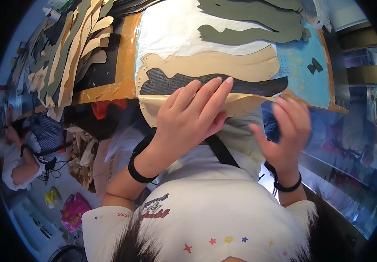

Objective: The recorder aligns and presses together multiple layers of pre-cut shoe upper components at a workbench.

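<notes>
A long black piece with a ribbed surface (254, 86) and a wavy outline lies near the front edge of the work board. My left hand (190, 109) rests on it, fingers stretched out and nearly flat. Under and in front of it, a tan leather-like piece (150, 109) with small holes hangs over the table edge. My right hand (289, 124), slightly blurred, is by the right end of these pieces, thumb apart from the bent fingers. Its fingertips are close to the tan edge; contact is unclear. Just beyond lies another tan piece (223, 64) of similar shape.
Olive-green cut pieces (249, 36) lie on white paper (166, 26) at the back. Two small dark pieces (315, 65) sit on the blue area at right. Strips are heaped (73, 52) at left. Another person's arm (22, 163) shows far left.
</notes>
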A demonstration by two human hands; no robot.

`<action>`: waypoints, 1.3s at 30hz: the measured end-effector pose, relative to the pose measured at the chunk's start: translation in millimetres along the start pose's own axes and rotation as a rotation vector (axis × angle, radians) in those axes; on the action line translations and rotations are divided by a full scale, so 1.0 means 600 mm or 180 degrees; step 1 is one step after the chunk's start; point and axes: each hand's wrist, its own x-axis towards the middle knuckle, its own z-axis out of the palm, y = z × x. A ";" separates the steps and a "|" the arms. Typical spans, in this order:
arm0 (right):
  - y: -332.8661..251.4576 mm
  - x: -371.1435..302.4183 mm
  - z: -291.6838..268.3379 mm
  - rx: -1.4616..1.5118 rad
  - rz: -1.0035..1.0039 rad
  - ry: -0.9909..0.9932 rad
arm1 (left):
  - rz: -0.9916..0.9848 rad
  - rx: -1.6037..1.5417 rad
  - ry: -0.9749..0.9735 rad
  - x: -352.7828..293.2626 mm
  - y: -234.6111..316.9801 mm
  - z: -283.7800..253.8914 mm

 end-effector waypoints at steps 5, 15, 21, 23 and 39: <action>-0.023 0.028 0.063 0.0331 -0.0218 -0.0777 | -0.0059 -0.0345 0.0134 -0.005 -0.015 -0.006; 0.021 0.042 0.044 0.0272 -0.0581 -0.0119 | -0.0185 -0.1421 0.0056 0.014 -0.010 -0.038; 0.086 0.062 0.031 -0.0064 -0.0428 -0.0252 | 0.0495 -0.0053 0.0126 0.034 -0.032 -0.020; 0.104 0.062 0.024 -0.0027 -0.0548 -0.0657 | 0.0180 -0.0098 -0.0050 0.028 -0.036 -0.018; 0.102 0.214 0.066 0.0200 -0.0334 -0.1352 | 0.0376 -0.0527 0.0183 0.014 -0.050 0.010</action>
